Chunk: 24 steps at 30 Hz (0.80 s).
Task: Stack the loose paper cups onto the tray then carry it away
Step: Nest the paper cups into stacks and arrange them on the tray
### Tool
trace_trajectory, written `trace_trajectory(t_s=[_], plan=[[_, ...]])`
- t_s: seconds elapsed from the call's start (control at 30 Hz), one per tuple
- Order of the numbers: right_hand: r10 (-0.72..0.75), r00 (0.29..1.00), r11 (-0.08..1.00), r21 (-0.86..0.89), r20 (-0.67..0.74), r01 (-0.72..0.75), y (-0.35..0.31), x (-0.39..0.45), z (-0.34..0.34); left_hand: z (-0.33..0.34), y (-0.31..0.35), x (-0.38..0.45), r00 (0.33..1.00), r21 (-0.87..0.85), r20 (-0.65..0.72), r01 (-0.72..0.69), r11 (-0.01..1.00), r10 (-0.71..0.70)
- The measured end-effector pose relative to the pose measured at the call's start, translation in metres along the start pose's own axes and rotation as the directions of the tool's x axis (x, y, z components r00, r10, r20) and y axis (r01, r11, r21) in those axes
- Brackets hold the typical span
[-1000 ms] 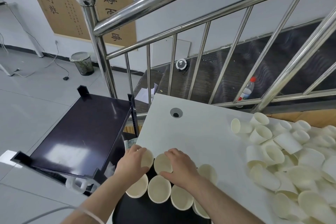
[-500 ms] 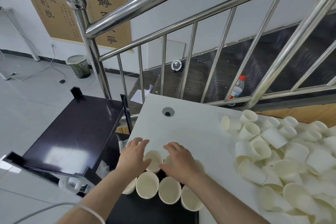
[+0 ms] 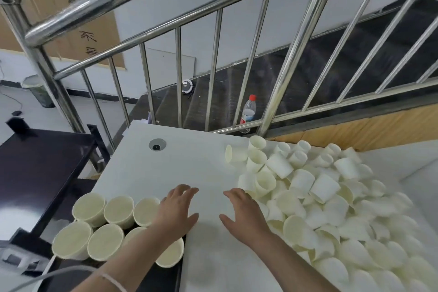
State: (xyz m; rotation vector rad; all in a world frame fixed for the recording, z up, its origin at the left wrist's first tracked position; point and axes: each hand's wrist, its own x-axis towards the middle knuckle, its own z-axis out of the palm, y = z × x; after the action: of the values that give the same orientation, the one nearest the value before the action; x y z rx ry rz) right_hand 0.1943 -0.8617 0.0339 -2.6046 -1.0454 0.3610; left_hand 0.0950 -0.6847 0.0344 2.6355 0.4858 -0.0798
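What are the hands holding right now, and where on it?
Nothing. The left hand and the right hand are both open with fingers spread over the white table, between the upright cups and the loose pile.

Cream paper cups [image 3: 327, 199] lie on a white table [image 3: 189, 161]; the bottle [image 3: 248, 111] has a red cap.

Steel stair railing [image 3: 151, 38] slanting from upper left to upper right of the frame, thin upright bars below. Dark stair steps [image 3: 296, 83] behind the bars, with a red-capped plastic bottle [image 3: 248, 111] at centre and a small round white device [image 3: 187, 85] left of it. White wall [image 3: 166, 7] at top; tan calligraphy board [image 3: 71, 2] upper left. Pale grey floor [image 3: 28, 106] at left, lined waste bin [image 3: 38, 90] there. Black cart top [image 3: 40, 168] lower left, glossy with reflected light.
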Motion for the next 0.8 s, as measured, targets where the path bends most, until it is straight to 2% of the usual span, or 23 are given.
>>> trace_trajectory(t_s=[0.27, 0.53, 0.8], plan=[[0.08, 0.996, 0.997, -0.021, 0.035, -0.079, 0.048, 0.005, -0.009, 0.018, 0.034, 0.034, 0.997, -0.008, 0.055, -0.059, 0.998, 0.059], [0.177, 0.981, 0.981, -0.089, 0.081, -0.17, 0.058, 0.09, -0.015, 0.008, 0.014, 0.109, 0.998, -0.043, 0.057, -0.039, 0.998, 0.042], [0.338, 0.94, 0.936, -0.112, 0.031, -0.333, 0.066, 0.173, -0.016, 0.009, -0.006, 0.147, 0.996, -0.059, 0.076, -0.037, 0.998, 0.042]])
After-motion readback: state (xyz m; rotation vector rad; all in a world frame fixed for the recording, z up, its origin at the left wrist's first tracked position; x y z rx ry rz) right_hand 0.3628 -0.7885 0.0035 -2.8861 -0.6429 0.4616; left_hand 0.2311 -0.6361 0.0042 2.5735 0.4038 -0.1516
